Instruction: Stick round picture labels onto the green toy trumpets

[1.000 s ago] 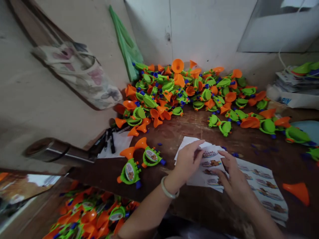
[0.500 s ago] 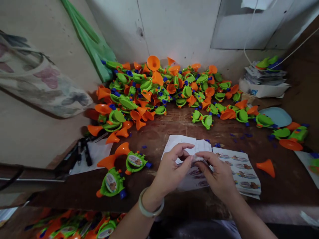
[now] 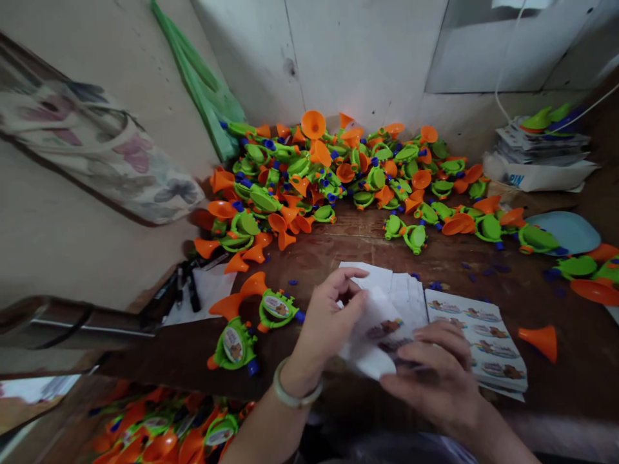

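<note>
The left hand [image 3: 325,322] has closed its fingers on the white paper sticker sheet [image 3: 382,325] and now lifts it off the brown wooden counter [image 3: 338,251]. The right hand [image 3: 435,377] lies flat and spread, pressing the sheet's lower end.

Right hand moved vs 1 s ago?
Yes. The right hand has pulled back toward the near edge of the table: before, it sat at the far left corner of the sticker stack; now it lies by the near left corner.

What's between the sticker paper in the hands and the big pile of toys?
Head view: white paper sheets behind the sticker paper, then mostly bare brown table up to the toy pile.
</note>
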`<state>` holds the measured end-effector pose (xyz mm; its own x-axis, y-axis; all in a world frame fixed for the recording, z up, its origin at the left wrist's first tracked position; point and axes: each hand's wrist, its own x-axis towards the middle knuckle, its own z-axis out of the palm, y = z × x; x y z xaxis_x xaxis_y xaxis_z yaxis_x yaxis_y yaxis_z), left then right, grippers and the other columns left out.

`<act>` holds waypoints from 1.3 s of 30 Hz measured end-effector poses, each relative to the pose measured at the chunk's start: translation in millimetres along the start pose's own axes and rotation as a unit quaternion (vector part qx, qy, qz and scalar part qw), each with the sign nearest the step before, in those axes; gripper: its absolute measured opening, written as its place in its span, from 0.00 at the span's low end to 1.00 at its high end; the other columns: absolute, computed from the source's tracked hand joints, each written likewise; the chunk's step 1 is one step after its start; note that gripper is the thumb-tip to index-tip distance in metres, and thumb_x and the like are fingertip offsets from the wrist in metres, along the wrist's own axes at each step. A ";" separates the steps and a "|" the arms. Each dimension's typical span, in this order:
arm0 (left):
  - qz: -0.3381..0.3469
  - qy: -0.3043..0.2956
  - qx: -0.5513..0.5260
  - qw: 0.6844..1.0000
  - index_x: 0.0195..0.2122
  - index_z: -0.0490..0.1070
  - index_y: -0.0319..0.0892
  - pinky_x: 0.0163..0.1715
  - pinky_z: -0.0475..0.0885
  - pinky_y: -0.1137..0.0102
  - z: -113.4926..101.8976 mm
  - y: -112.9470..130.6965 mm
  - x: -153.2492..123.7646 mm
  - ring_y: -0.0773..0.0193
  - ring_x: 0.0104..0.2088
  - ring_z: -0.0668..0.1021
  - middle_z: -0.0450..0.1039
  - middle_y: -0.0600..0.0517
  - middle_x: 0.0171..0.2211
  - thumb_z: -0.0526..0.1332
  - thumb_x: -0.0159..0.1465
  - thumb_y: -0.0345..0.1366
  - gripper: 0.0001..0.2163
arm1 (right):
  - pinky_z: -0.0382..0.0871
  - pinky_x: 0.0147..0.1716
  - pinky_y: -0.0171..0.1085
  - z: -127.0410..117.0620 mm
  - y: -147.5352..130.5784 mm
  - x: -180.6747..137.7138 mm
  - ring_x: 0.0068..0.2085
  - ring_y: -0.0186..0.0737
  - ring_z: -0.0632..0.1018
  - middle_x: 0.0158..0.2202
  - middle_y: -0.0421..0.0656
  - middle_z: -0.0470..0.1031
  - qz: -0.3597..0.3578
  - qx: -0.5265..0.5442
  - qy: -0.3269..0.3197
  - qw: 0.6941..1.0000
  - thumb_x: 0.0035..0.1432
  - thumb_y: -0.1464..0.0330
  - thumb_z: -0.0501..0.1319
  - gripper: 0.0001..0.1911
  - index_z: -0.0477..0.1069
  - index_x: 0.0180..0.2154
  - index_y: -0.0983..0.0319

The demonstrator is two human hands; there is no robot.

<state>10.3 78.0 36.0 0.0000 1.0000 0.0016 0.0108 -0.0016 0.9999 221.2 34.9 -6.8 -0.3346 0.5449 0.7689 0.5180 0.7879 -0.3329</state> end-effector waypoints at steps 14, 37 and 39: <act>0.025 -0.001 0.003 1.000 0.47 0.73 0.43 0.24 0.64 0.74 1.3 -0.4 3.5 0.68 0.25 0.71 0.71 0.58 0.25 0.68 0.61 0.39 0.14 | 0.84 0.49 0.43 7.1 3.2 18.0 0.51 0.44 0.83 0.52 0.45 0.78 0.105 0.052 -0.032 0.993 0.73 0.73 0.60 0.35 0.55 0.73 0.42; -0.015 -0.045 -0.010 0.999 0.47 0.68 0.44 0.27 0.63 0.72 17.6 -5.3 10.2 0.66 0.25 0.69 0.70 0.60 0.24 0.66 0.58 0.37 0.16 | 0.84 0.32 0.41 17.8 7.4 3.2 0.31 0.43 0.84 0.32 0.38 0.86 0.032 -0.006 0.063 0.997 0.65 0.82 0.60 0.25 0.74 0.56 0.50; -0.015 -0.040 0.009 0.999 0.46 0.68 0.45 0.27 0.63 0.71 19.4 -6.8 11.0 0.66 0.24 0.69 0.70 0.60 0.24 0.66 0.58 0.36 0.15 | 0.84 0.33 0.42 16.8 12.2 -4.2 0.33 0.43 0.85 0.33 0.38 0.86 -0.005 -0.023 0.053 0.998 0.66 0.80 0.60 0.25 0.75 0.56 0.49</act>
<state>29.6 89.0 28.9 0.0793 0.9964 -0.0300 0.0308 0.0276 0.9991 215.7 47.1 -23.2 -0.2564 0.5025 0.8257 0.5519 0.7774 -0.3018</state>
